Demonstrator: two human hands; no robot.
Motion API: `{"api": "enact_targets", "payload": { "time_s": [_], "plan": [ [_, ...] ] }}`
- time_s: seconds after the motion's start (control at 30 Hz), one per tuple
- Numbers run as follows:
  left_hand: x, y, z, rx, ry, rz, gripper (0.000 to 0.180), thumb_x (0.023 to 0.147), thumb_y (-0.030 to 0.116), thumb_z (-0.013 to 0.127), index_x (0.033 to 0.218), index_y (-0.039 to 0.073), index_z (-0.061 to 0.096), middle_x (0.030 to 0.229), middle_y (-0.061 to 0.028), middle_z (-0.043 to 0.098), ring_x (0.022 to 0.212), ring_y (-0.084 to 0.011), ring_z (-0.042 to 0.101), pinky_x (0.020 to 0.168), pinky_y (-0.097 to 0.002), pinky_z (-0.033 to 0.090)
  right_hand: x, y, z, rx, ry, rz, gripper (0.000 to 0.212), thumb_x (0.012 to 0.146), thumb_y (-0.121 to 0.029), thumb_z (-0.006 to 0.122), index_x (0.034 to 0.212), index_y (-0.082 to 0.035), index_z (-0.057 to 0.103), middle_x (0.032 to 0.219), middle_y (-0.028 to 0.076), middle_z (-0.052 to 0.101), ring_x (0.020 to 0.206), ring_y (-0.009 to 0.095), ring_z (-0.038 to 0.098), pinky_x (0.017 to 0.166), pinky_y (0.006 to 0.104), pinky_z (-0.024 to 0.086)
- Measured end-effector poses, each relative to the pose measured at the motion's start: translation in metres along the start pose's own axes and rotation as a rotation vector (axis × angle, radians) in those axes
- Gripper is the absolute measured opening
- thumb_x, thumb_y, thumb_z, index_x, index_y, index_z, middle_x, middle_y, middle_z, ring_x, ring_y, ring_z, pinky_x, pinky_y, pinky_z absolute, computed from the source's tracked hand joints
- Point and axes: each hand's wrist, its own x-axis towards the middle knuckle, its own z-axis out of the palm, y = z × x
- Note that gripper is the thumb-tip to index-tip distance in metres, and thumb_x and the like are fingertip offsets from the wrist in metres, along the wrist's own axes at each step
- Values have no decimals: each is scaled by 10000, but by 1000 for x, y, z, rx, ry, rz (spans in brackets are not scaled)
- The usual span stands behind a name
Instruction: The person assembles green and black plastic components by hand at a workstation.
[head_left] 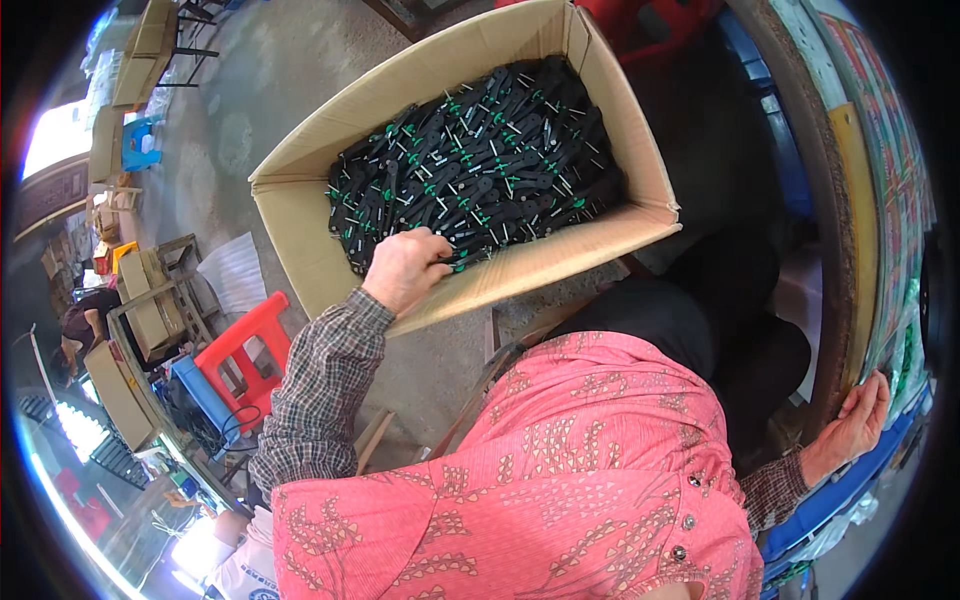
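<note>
A cardboard box (545,265) holds a heap of small black plastic parts (470,160) with thin metal pins and green pieces. My left hand (405,268) reaches over the box's near left side, its fingers curled down at the edge of the heap. What lies between those fingers is hidden. Far to the right, at the edge of the worktable (845,260), is my right hand (853,422). Its fingers are bent and pressed together beside clear plastic bags, and whatever they grip cannot be made out.
A red plastic stool (245,350) and a blue one (205,398) stand to the left. Several cardboard boxes (150,300) and another person (90,320) are farther left. Blue bundles (820,510) lie by my right forearm. Something red (650,25) sits behind the box.
</note>
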Motion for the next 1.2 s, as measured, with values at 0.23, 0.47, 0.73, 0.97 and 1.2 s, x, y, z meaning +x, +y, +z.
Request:
{"api": "enact_targets", "payload": {
  "time_s": [0.23,0.47,0.73,0.97,1.2],
  "plan": [
    [20,14,11,305,-130,105,232,704,198,761,863,72,647,816,-101,615,736,-300,648,637,-423,505,-4,-9,12,-88,47,-13,197,946,-123,629,1085,13,661,720,-22,530,599,18,409,517,167,274],
    [20,12,15,359,-167,147,123,724,120,667,816,52,624,764,-126,634,726,-314,667,619,-429,526,-3,-8,10,-104,39,1,181,941,-73,620,1085,29,661,707,-1,535,585,32,414,511,162,290],
    [13,8,-15,7,-39,7,350,746,81,705,1086,7,662,916,-185,688,833,-346,666,727,-383,531,-3,-7,11,-49,23,-13,178,943,-54,610,1088,37,656,728,-2,540,591,29,416,515,157,288],
    [21,46,-63,-234,-63,-174,138,848,67,647,924,-34,703,695,-71,642,568,-85,577,548,-252,488,-3,-7,11,2,20,-41,165,946,-49,600,1071,44,653,717,-11,537,584,19,419,499,149,261],
    [48,119,-80,-961,-40,-200,177,885,77,647,982,-69,668,682,-21,585,540,-57,509,526,-233,495,-27,-25,25,29,66,-46,97,925,-39,603,995,-4,660,668,-21,526,549,39,435,507,173,312]
  ]
}}
